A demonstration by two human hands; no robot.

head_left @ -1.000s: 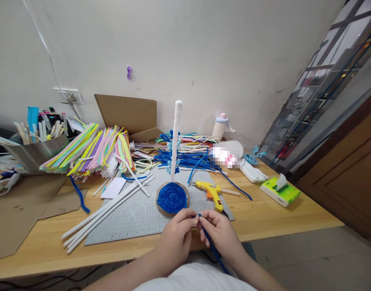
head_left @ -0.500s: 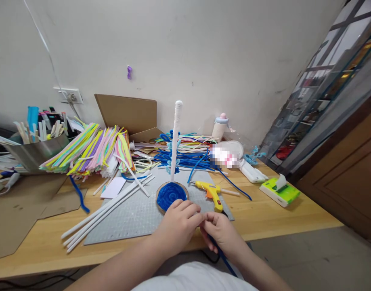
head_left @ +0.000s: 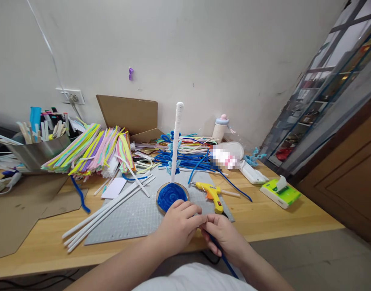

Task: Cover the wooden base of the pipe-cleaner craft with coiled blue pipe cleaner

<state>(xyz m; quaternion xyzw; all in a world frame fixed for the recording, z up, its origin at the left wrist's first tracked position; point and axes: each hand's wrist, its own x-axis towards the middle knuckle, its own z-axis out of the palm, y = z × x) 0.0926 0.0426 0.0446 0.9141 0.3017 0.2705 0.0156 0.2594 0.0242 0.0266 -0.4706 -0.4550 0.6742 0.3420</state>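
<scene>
My left hand [head_left: 182, 222] is closed at the table's front edge, its fingertips meeting those of my right hand [head_left: 223, 234]. A dark blue pipe cleaner [head_left: 229, 264] runs down from my right hand, which is closed around it. What my left fingertips pinch is hidden. Just behind my left hand lies a round base with a blue spiral top [head_left: 172, 196]. A white wrapped stick [head_left: 175, 141] stands upright at its back, with blue loops beside it. The yellow glue gun [head_left: 214, 196] lies behind my right hand.
White pipe cleaners [head_left: 108, 214] cross the grey cutting mat [head_left: 127, 226]. Colourful bundles [head_left: 97, 151] and a metal container [head_left: 41, 153] are at left. Blue pipe cleaners [head_left: 188, 159] lie behind the stick. A green tissue pack [head_left: 280, 194] and white device [head_left: 253, 173] are at right.
The view has shifted very slightly. Both hands stay together at the table edge, with only a small change in finger position.
</scene>
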